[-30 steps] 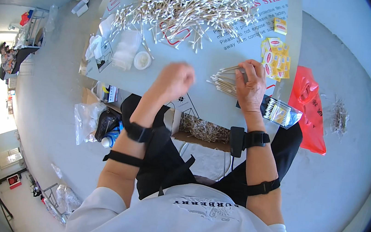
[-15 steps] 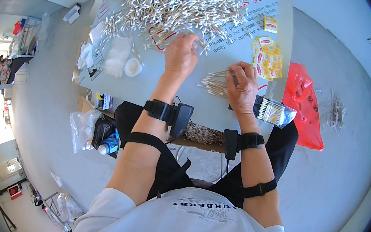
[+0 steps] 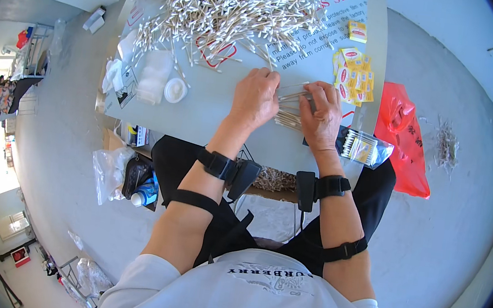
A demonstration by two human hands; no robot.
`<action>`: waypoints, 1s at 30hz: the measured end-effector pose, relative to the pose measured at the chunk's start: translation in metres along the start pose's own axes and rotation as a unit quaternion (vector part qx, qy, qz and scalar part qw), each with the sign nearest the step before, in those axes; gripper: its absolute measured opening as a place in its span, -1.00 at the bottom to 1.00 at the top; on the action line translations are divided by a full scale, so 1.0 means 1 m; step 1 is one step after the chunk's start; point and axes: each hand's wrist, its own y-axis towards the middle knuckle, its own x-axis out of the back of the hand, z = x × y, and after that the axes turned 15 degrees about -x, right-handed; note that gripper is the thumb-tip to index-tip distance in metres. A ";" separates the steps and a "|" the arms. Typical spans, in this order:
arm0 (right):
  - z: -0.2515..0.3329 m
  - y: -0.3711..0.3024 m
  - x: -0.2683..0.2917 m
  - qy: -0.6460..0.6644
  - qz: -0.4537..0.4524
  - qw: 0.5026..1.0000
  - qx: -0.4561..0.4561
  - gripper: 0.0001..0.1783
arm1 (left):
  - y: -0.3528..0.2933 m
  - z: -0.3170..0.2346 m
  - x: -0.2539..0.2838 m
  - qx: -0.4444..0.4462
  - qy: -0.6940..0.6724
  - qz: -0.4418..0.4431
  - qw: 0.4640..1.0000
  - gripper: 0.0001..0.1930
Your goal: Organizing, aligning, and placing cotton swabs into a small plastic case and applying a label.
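Observation:
My right hand (image 3: 323, 115) is closed, thumb and fingers pinching a few cotton swabs (image 3: 292, 96) that point left. Beneath that hand, a small bundle of swabs (image 3: 287, 119) lies on the table. Just to the left, my left hand (image 3: 254, 98) is closed too, its fingertips pinched around a cotton swab (image 3: 270, 60) that sticks out from them. How many swabs are inside its fingers is hidden. Beyond both hands spreads a large loose heap of cotton swabs (image 3: 215, 8).
Yellow printed cards (image 3: 354, 81) lie at the right of the table (image 3: 189, 119). A clear bag of swabs (image 3: 363, 148) sits by my right wrist. White pads (image 3: 154, 78) and a round white container (image 3: 175, 90) are at left. A red bag (image 3: 399, 136) hangs past the right edge.
My left hand has moved from the edge of the heap toward me and to the right, close to my right hand. The right hand has stayed nearly in place.

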 end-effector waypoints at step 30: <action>-0.002 -0.002 0.001 -0.001 0.023 1.000 -0.014 -0.75 | 0.031 0.009 -0.015 -0.032 0.044 -0.126 0.991 -0.95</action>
